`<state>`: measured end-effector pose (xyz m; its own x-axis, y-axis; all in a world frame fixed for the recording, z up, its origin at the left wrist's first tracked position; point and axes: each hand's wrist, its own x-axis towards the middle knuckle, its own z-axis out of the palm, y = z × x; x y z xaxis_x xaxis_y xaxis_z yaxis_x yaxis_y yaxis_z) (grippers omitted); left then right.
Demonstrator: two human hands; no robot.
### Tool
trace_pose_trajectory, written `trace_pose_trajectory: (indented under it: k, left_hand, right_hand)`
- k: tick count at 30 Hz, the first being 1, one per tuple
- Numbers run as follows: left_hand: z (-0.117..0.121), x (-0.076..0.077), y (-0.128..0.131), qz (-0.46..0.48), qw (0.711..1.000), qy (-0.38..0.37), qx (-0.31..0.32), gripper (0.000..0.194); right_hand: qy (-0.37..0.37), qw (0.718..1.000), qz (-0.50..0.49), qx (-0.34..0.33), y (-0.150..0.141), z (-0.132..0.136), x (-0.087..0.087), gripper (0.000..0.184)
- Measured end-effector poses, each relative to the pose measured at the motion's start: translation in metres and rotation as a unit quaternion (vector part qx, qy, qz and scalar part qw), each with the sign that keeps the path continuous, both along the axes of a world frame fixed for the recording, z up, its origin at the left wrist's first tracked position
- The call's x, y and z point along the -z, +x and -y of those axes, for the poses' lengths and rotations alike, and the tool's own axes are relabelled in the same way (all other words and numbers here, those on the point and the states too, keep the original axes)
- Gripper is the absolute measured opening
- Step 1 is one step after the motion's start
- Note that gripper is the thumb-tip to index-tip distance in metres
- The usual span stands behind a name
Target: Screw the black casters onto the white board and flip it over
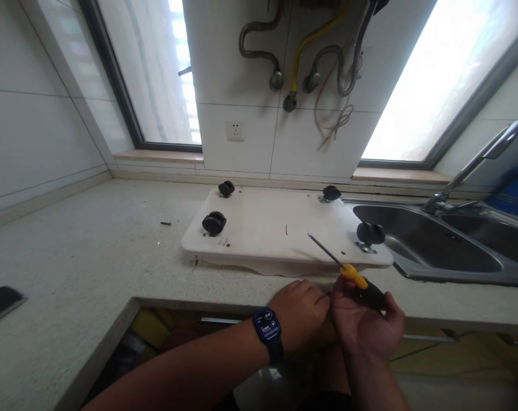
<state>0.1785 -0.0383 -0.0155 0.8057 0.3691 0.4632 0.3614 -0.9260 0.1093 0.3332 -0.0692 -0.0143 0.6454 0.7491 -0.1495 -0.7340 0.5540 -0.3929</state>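
Observation:
In my right hand [365, 325] lies a screwdriver [353, 276] with a yellow and black handle, its metal shaft slanting up and left over a white board [267, 220]. My left hand [299, 308], with a watch on the wrist, is closed beside the right hand at the counter's front edge. Its fingertips are turned away, so I cannot tell what they hold. The board rests on the counter with black casters standing up near its corners: a back left caster [226, 188], a front left caster [214, 222], a back right caster [331, 193] and a front right caster [371, 233].
A steel sink [425, 242] with a faucet [477, 165] adjoins the board's right side. On the pale counter [113, 245] lies a small dark piece [165, 224]; a dark object [3, 302] sits at far left. Hoses and a yellow pipe [299, 60] hang on the wall above a socket [235, 131].

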Motion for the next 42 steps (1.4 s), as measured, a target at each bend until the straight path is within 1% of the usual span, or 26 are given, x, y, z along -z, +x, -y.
trace_pose_trajectory:
  k: [2, 4, 6, 7, 9, 11, 13, 15, 16, 18, 21, 23, 24, 27, 29, 33, 37, 42]
  left_hand:
    - [0.001, 0.005, -0.002, -0.005, 0.999, 0.036, 0.001, 0.015]
    - [0.002, 0.007, -0.008, -0.009, 0.999, 0.052, 0.006, 0.017]
    - [0.003, 0.002, -0.016, -0.003, 0.999, 0.044, 0.017, 0.016]
    - [0.004, -0.004, -0.022, 0.007, 0.999, 0.032, 0.025, 0.016]
    - [0.005, -0.023, -0.037, 0.041, 0.998, -0.004, 0.043, 0.019]
    - [0.004, -0.049, -0.059, 0.092, 0.993, -0.047, 0.064, 0.022]
    - [0.0, -0.076, -0.087, 0.158, 0.98, -0.082, 0.084, 0.023]
    - [-0.009, -0.099, -0.118, 0.195, 0.974, -0.105, 0.053, 0.024]
    - [-0.015, -0.107, -0.134, 0.207, 0.972, -0.11, 0.023, 0.026]
    - [-0.028, -0.116, -0.163, 0.226, 0.967, -0.11, -0.047, 0.027]
    - [-0.045, -0.115, -0.194, 0.239, 0.955, -0.102, -0.142, 0.023]
    - [-0.051, -0.111, -0.205, 0.221, 0.955, -0.084, -0.178, 0.022]
    - [-0.052, -0.11, -0.207, 0.207, 0.958, -0.07, -0.186, 0.021]
    - [-0.054, -0.108, -0.209, 0.17, 0.969, -0.03, -0.177, 0.019]
    - [-0.054, -0.108, -0.208, 0.155, 0.974, -0.016, -0.164, 0.019]
    - [-0.055, -0.108, -0.208, 0.149, 0.977, -0.012, -0.15, 0.021]
    - [-0.057, -0.103, -0.208, 0.139, 0.979, -0.014, -0.147, 0.028]
    - [-0.058, -0.098, -0.205, 0.124, 0.978, -0.002, -0.17, 0.031]
  right_hand:
    - [0.002, 1.0, 0.018, -0.002, 0.001, -0.001, 0.002, 0.031]
    - [0.008, 1.0, 0.027, -0.002, 0.0, -0.003, 0.003, 0.031]
    - [0.004, 1.0, 0.017, 0.004, -0.001, -0.003, 0.001, 0.03]
    - [-0.005, 1.0, 0.006, 0.005, -0.001, -0.003, 0.0, 0.03]
    - [-0.025, 1.0, -0.007, 0.0, -0.002, -0.002, -0.002, 0.032]
    - [-0.037, 0.999, -0.002, -0.013, -0.002, 0.0, -0.004, 0.031]
    - [-0.042, 0.999, 0.004, -0.019, -0.003, 0.001, -0.006, 0.03]
    - [-0.053, 0.998, -0.006, -0.016, -0.004, 0.002, -0.009, 0.028]
    - [-0.061, 0.998, -0.017, -0.015, -0.005, 0.002, -0.01, 0.028]
    - [-0.076, 0.996, -0.035, -0.013, -0.008, 0.001, -0.013, 0.028]
    - [-0.087, 0.995, -0.042, -0.013, -0.01, 0.0, -0.016, 0.028]
    - [-0.091, 0.995, -0.039, -0.012, -0.01, 0.0, -0.017, 0.027]
    - [-0.093, 0.995, -0.037, -0.012, -0.01, 0.0, -0.017, 0.027]
    - [-0.1, 0.994, -0.029, -0.012, -0.01, 0.001, -0.017, 0.027]
    - [-0.11, 0.993, -0.032, -0.013, -0.01, 0.001, -0.017, 0.028]
    - [-0.123, 0.992, -0.029, -0.017, -0.01, 0.0, -0.016, 0.028]
    - [-0.127, 0.991, -0.024, -0.022, -0.012, 0.0, -0.017, 0.027]
    - [-0.139, 0.989, -0.037, -0.025, -0.016, 0.0, -0.024, 0.028]
